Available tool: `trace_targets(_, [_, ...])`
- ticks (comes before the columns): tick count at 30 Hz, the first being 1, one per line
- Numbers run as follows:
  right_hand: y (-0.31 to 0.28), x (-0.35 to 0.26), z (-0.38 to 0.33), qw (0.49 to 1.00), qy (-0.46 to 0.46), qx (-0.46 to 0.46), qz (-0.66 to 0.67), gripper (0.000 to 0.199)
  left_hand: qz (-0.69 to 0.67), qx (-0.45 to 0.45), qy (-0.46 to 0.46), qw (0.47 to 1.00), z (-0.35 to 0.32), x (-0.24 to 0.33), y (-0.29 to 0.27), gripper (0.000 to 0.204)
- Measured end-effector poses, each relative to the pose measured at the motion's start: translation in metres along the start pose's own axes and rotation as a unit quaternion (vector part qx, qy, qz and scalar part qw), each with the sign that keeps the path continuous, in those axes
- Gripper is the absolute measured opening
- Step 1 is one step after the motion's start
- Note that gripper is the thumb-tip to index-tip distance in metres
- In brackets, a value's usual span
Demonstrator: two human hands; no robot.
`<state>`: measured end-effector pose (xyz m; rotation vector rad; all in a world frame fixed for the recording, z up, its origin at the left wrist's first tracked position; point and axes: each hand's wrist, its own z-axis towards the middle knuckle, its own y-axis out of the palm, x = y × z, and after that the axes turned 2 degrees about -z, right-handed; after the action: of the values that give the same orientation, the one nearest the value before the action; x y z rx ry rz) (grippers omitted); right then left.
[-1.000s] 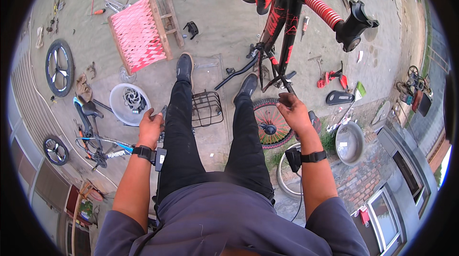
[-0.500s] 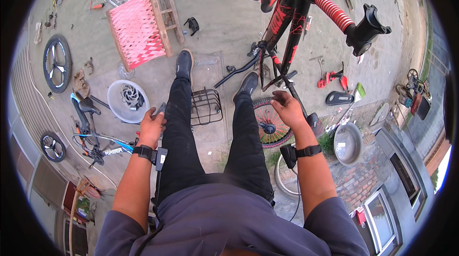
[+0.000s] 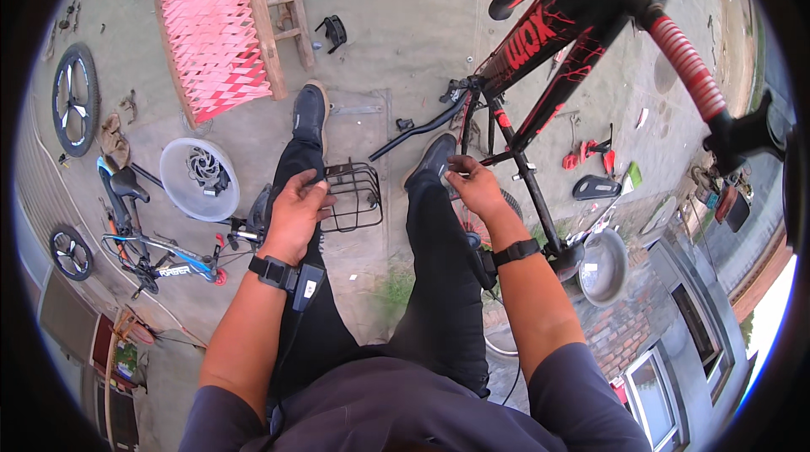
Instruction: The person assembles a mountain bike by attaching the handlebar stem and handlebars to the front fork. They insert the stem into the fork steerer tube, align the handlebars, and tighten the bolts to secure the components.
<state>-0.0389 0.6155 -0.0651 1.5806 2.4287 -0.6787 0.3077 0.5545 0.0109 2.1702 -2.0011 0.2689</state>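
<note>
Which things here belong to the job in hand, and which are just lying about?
Probably in the job:
rack, near the left hand
red-black frame, near the right hand

Apparently lying about:
pink stool
white tub
blue frame
basin

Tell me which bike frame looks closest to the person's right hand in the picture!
The black-and-red frame, right beside the right hand. The other frame, with blue, lies over at the left, past the left hand.

Forearms (image 3: 249,321) extended, left grip (image 3: 297,205) half-spread, right grip (image 3: 474,188) loosely curled
</note>
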Motion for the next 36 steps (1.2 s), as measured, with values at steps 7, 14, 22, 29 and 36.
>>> trace_targets(7, [0.029,0.033,0.080,1.000,0.008,0.000,-0.011,0.056,-0.016,-0.050,-0.021,0.998,0.039,-0.012,0.026,0.054])
trace_targets(14, [0.046,0.094,0.157,0.998,0.047,0.048,0.005,0.064,-0.023,-0.070,-0.019,0.997,0.063,0.017,0.024,0.050])
trace_targets(22, [0.065,0.077,0.207,0.947,0.263,0.032,0.182,0.081,-0.048,-0.062,-0.007,0.997,0.063,0.042,0.022,0.044])
trace_targets(29, [0.091,0.117,0.251,0.871,0.318,0.084,0.364,0.066,-0.056,-0.043,-0.008,0.997,0.070,0.049,0.017,0.048])
trace_targets(36, [0.108,0.125,0.281,0.815,0.349,0.167,0.432,0.036,-0.042,-0.022,-0.014,0.999,0.074,0.052,0.014,0.048])
